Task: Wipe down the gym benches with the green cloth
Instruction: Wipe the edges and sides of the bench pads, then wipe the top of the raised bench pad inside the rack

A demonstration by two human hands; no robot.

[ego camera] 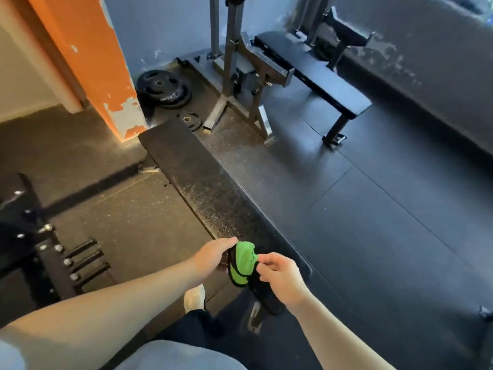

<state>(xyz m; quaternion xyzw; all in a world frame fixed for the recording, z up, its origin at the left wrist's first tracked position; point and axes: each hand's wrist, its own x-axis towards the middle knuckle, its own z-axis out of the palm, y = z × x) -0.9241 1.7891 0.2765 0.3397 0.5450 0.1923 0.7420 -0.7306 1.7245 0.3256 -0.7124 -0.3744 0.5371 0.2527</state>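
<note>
The green cloth (244, 264) sits bunched, not spread, in the lower middle of the frame, held over the closest end of the near bench (192, 177). The right hand (280, 280) has its fingers curled and pinches the cloth's right edge. The left hand (212, 255) lies with fingers fairly straight along the cloth's top edge; its thumb is hidden, so whether it grips cannot be told.

The likely trouble is the bunching: wiped as a small wad, the cloth would probably cover only a narrow strip and leave streaks of the pale speckling that shows along the pad. With so light a pinch it could also slip to the floor (373, 209) and pick up grit. The pad is long and runs away toward the upper left, so its far end could be missed.

That pad is black and textured, dulled by whitish flecks. The floor is dark rubber tiling, speckled on the left. A far bench (314, 73) stands at upper right, well apart, beside a metal frame (232, 62). Weight plates (162, 88) lie by a chipped orange pillar (88, 49).
</note>
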